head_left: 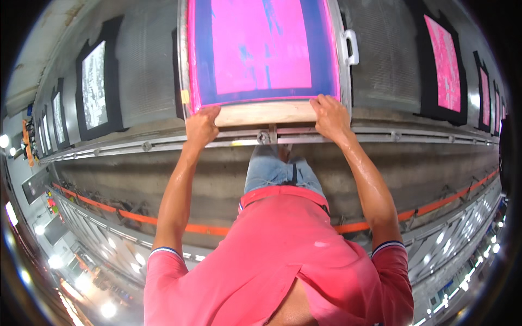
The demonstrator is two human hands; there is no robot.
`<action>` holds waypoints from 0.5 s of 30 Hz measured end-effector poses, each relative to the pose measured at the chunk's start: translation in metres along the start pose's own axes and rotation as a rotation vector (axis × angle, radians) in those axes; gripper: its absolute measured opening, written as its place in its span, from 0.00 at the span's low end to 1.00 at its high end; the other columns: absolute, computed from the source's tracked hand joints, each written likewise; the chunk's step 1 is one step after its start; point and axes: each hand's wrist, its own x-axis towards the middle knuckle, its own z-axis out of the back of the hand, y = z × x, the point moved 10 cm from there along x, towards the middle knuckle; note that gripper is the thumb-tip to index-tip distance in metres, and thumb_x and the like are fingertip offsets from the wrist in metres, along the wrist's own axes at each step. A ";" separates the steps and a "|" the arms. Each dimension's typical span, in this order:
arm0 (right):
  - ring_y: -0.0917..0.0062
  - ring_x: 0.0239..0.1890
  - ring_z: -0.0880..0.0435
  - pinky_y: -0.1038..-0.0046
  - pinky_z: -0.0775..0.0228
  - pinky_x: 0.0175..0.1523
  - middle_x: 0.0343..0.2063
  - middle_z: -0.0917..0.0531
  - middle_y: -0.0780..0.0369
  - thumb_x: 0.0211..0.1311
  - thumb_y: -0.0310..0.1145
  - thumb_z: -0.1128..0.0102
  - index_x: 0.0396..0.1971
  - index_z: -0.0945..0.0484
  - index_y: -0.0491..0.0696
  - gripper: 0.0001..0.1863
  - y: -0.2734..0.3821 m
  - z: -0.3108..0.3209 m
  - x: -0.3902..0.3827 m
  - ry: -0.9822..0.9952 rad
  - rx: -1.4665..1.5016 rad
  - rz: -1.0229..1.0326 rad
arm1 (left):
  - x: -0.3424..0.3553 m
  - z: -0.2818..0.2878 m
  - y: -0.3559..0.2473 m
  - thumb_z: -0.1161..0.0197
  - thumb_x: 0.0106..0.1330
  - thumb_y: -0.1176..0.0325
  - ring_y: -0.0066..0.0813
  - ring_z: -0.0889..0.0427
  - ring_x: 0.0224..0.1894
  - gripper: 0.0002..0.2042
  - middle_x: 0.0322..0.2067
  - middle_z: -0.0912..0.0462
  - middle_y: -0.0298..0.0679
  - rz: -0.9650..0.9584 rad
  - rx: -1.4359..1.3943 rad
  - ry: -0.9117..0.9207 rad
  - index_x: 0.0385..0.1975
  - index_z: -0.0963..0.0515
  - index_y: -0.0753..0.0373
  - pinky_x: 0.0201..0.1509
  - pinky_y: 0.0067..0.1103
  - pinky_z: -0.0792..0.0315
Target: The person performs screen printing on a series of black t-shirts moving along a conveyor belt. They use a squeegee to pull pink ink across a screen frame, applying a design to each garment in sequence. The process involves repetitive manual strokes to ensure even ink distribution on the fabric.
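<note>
A screen-printing frame (pixel 183 60) lies in front of me, its mesh (pixel 261 49) coated with bright pink ink inside a dark blue border. Across its near end runs a pale wooden squeegee (pixel 265 113). My left hand (pixel 203 126) is closed around the left end of this wood, and my right hand (pixel 331 118) grips the right end. The squeegee's blade is hidden from view. On the right side of the frame sticks out a white handle (pixel 350 47).
A metal rail (pixel 380 130) runs along the near edge of the long grey printing table (pixel 144 60). Black fabric pieces with white prints (pixel 94 84) lie to the left, ones with pink prints (pixel 443 62) to the right. Behind me stretches an orange bar (pixel 206 229).
</note>
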 end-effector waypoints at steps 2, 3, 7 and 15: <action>0.62 0.50 0.20 0.59 0.29 0.58 0.42 0.19 0.57 0.51 0.31 0.35 0.49 0.18 0.44 0.22 -0.001 -0.008 0.001 0.124 0.048 -0.016 | 0.008 0.001 0.006 0.36 0.53 0.73 0.46 0.14 0.41 0.11 0.35 0.14 0.43 0.043 -0.076 0.054 0.37 0.18 0.57 0.46 0.44 0.23; 0.61 0.54 0.21 0.60 0.31 0.62 0.46 0.19 0.56 0.52 0.37 0.33 0.52 0.19 0.45 0.25 -0.002 -0.002 0.002 0.145 0.108 -0.021 | 0.016 -0.001 0.002 0.32 0.55 0.65 0.47 0.14 0.42 0.10 0.36 0.13 0.43 0.069 -0.004 0.163 0.36 0.18 0.57 0.53 0.51 0.29; 0.57 0.63 0.26 0.61 0.38 0.70 0.60 0.22 0.49 0.58 0.52 0.31 0.61 0.24 0.43 0.36 -0.014 0.025 0.018 0.084 0.519 -0.093 | 0.041 -0.011 -0.046 0.28 0.54 0.43 0.43 0.21 0.60 0.23 0.39 0.13 0.38 0.005 0.110 0.126 0.39 0.16 0.57 0.67 0.66 0.48; 0.67 0.52 0.15 0.69 0.28 0.60 0.48 0.13 0.51 0.64 0.45 0.33 0.57 0.22 0.39 0.29 -0.102 0.088 0.006 -0.262 0.733 -0.353 | 0.063 -0.042 -0.110 0.40 0.54 0.72 0.48 0.14 0.39 0.07 0.32 0.14 0.49 0.038 -0.096 0.265 0.29 0.16 0.62 0.43 0.42 0.22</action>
